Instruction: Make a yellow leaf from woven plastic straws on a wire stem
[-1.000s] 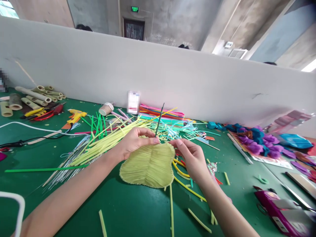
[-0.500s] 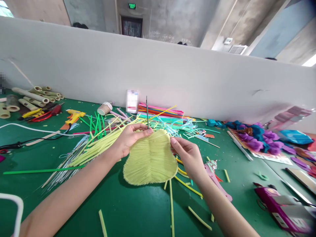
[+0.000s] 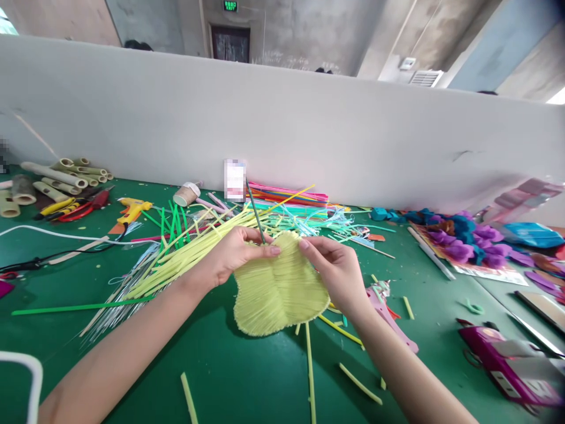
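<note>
Between my hands hangs a yellow-green leaf-shaped piece (image 3: 282,294), made of fuzzy pipe cleaners laid side by side with a crease down its middle. My left hand (image 3: 236,256) pinches its upper left edge, where a thin dark green stem (image 3: 253,209) sticks up and leans left. At the upper right edge, my right hand (image 3: 333,268) grips the piece between thumb and fingers. Behind my left hand lies a heap of loose yellow-green pipe cleaners (image 3: 176,268). The fingers hide part of the leaf's upper edge.
A yellow glue gun (image 3: 133,209), pliers (image 3: 86,206) and bamboo tubes (image 3: 55,175) lie at the left of the green table (image 3: 247,388). A phone (image 3: 235,179) leans on the white partition (image 3: 282,129). Purple flowers (image 3: 459,250) and a magenta device (image 3: 498,365) are at the right.
The leaf-shaped piece has tilted, its lower end swinging right and its stem leaning left. My right hand has shifted slightly up and inward along the edge. Both hands keep their hold.
</note>
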### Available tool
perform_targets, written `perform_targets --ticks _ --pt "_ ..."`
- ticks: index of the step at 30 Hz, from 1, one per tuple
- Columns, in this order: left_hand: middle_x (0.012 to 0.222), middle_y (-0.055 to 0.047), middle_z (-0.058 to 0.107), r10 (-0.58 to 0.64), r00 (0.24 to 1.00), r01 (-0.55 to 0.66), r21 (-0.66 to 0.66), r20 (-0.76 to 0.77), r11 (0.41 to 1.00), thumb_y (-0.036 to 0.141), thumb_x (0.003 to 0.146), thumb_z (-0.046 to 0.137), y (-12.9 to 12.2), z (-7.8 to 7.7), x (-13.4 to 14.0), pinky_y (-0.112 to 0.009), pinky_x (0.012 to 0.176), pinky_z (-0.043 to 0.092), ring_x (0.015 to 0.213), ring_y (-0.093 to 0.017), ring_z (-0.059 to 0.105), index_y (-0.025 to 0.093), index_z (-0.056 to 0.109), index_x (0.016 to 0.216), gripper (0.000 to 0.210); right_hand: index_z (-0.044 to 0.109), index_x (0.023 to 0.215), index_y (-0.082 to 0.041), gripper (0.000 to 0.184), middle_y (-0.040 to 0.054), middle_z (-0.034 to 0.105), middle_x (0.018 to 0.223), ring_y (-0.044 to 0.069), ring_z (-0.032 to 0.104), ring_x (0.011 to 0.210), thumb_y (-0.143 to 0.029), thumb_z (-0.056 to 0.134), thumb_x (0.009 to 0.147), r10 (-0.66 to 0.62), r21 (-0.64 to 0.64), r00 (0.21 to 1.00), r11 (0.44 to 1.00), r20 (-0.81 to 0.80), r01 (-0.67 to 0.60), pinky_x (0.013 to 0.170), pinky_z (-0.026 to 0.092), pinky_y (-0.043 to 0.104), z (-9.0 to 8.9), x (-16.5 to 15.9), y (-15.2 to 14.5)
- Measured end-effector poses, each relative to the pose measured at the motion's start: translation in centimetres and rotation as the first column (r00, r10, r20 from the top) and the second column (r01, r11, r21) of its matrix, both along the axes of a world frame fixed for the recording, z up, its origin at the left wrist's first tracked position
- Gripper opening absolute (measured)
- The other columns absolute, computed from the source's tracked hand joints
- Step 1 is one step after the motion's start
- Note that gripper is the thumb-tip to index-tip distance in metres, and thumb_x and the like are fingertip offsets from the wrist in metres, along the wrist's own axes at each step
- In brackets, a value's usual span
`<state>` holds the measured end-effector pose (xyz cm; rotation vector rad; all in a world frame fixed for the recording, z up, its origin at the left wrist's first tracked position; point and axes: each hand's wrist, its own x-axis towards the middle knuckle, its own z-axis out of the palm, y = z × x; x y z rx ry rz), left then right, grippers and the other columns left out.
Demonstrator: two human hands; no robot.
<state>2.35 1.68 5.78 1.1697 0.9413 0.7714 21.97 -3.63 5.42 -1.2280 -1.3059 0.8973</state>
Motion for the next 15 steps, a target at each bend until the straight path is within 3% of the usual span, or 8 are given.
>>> perform_targets --ticks 7,12,15 --pt "0.08 -0.002 0.073 -0.002 0.999 0.003 -0.024 0.047 1.0 0.034 0.053 0.091 -0.27 -0.15 0.34 -0.028 0.067 0.049 0.071 -0.018 0.067 0.018 0.072 0.08 0.037 0.073 0.082 -0.019 0.03 0.003 0.072 0.075 0.017 0.063 0.066 -0.049 0.07 0.079 0.013 -0.014 1.0 1.0 0.005 -0.013 0.06 0.048 0.027 0.11 0.13 0.39" --pt "0.072 0.0 0.07 0.001 1.0 -0.001 -0.018 -0.019 1.0 0.035 0.051 0.092 -0.36 -0.2 0.37 -0.026 0.062 0.048 0.066 -0.016 0.066 0.018 0.07 0.077 0.038 0.073 0.085 -0.02 0.03 0.0027 0.072 0.077 0.017 0.062 0.067 -0.05 0.067 0.082 0.019 0.013 0.996 1.0 0.085 -0.02 0.06 0.048 0.028 -0.01 -0.02 0.44" --pt "0.072 -0.001 0.071 -0.093 0.992 0.093 0.004 -0.083 0.996 0.037 0.055 0.09 -0.4 -0.29 0.28 -0.026 0.058 0.047 0.065 -0.018 0.066 0.018 0.072 0.078 0.036 0.074 0.084 -0.021 0.03 0.0022 0.071 0.078 0.017 0.062 0.067 -0.049 0.065 0.084 0.028 0.021 0.991 0.999 0.134 -0.031 0.059 0.046 0.027 -0.08 -0.14 0.38"
